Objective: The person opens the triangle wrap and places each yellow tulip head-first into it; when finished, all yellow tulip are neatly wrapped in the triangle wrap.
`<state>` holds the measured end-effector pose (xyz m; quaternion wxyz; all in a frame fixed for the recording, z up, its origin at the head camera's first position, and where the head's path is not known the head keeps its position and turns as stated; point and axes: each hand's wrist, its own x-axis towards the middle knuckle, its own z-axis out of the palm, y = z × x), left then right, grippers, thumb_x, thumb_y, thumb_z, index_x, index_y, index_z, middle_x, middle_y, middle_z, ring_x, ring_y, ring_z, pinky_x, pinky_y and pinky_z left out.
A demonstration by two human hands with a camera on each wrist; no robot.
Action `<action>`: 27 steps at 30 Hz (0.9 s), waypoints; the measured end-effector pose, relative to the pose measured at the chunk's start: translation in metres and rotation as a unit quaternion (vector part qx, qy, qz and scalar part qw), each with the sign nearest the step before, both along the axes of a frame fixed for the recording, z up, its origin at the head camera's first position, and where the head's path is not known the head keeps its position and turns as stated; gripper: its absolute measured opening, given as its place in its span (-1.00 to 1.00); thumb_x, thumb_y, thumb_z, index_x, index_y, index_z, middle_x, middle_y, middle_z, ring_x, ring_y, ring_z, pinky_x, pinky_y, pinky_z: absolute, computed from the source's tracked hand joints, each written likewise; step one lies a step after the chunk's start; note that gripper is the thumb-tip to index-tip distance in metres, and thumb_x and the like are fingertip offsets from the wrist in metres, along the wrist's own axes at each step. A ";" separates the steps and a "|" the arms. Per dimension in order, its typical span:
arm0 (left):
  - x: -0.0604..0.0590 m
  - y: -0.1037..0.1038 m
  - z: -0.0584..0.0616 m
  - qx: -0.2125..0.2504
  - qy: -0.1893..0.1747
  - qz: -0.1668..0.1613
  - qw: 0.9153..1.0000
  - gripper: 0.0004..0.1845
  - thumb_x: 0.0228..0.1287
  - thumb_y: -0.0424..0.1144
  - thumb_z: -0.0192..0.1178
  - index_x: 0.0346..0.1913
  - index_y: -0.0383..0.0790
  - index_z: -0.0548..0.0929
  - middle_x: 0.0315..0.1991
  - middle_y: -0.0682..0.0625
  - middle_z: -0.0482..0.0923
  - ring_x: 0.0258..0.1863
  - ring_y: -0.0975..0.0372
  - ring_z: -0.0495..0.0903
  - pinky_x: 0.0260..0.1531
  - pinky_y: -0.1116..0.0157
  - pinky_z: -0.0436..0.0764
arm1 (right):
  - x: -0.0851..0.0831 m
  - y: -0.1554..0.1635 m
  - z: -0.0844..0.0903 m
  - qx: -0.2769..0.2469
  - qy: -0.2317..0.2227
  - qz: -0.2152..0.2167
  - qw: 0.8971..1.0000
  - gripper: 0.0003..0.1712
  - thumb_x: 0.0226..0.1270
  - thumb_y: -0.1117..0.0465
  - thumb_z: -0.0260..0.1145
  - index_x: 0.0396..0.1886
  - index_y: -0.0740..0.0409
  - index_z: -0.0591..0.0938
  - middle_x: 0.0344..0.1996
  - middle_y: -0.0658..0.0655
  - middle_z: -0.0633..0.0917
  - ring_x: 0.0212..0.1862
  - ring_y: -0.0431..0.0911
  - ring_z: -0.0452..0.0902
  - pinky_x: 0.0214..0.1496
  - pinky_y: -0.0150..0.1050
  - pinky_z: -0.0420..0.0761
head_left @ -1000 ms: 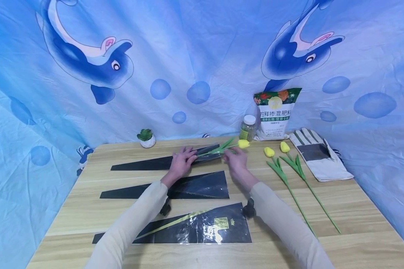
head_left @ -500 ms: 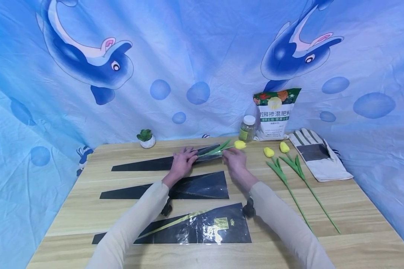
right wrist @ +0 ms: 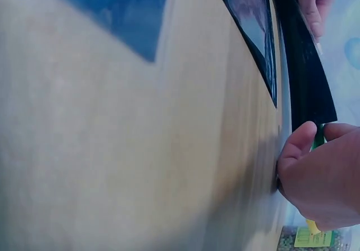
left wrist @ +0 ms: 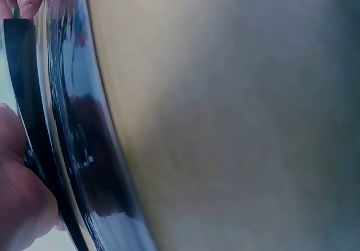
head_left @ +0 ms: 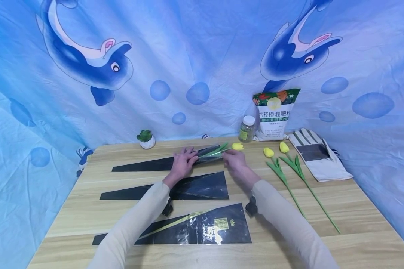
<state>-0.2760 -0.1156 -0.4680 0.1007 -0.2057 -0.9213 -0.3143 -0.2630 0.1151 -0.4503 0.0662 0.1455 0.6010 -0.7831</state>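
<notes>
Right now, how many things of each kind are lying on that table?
Tulips: 3, one in the hands, two lying apart
Black sleeves: 4
Bag: 1
Jar: 1
Glove: 1
Potted plant: 1
Total: 11

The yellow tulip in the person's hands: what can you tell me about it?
The yellow tulip has a closed yellow bud, green leaves and a thin green stem. It looks artificial. It lies nearly flat at the table's far side, stem pushed into a glossy black sleeve, bud outside. The right hand pinches its stem; the left hand holds the sleeve.
</notes>
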 end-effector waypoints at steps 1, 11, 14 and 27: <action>0.000 0.000 0.000 0.001 -0.001 0.001 1.000 -0.64 0.47 -0.19 0.17 0.20 -0.30 0.66 0.35 -0.26 0.41 0.42 -0.25 0.19 0.27 -0.46 -0.08 | 0.000 0.001 0.000 0.002 0.002 0.004 1.000 -0.49 0.40 0.46 0.22 0.32 0.46 0.42 -0.15 0.22 0.60 -0.45 -0.20 0.39 -0.39 -0.39 0.51; 0.000 0.000 0.002 -0.010 -0.013 0.006 1.000 -0.62 0.49 -0.17 0.15 0.23 -0.28 0.63 0.38 -0.24 0.38 0.44 -0.23 0.16 0.29 -0.45 -0.09 | 0.001 0.010 0.005 0.097 0.001 0.051 0.994 -0.49 0.37 0.44 0.26 0.30 0.45 0.46 -0.51 0.13 0.59 -0.57 -0.20 0.43 -0.60 -0.43 0.44; 0.000 0.000 0.002 -0.012 -0.014 0.005 1.000 -0.62 0.48 -0.18 0.16 0.24 -0.28 0.63 0.38 -0.24 0.38 0.44 -0.24 0.16 0.28 -0.46 -0.09 | 0.001 0.013 0.006 0.100 -0.011 0.062 0.993 -0.44 0.36 0.46 0.26 0.35 0.44 0.41 -0.44 0.18 0.64 -0.55 -0.19 0.49 -0.59 -0.42 0.50; 0.000 0.000 0.002 -0.023 -0.016 0.005 1.000 -0.62 0.48 -0.16 0.16 0.22 -0.27 0.64 0.38 -0.24 0.38 0.44 -0.25 0.16 0.28 -0.46 -0.10 | 0.000 0.019 0.009 0.113 -0.036 0.099 0.988 -0.38 0.35 0.52 0.24 0.40 0.43 0.35 -0.35 0.27 0.68 -0.54 -0.16 0.55 -0.57 -0.38 0.57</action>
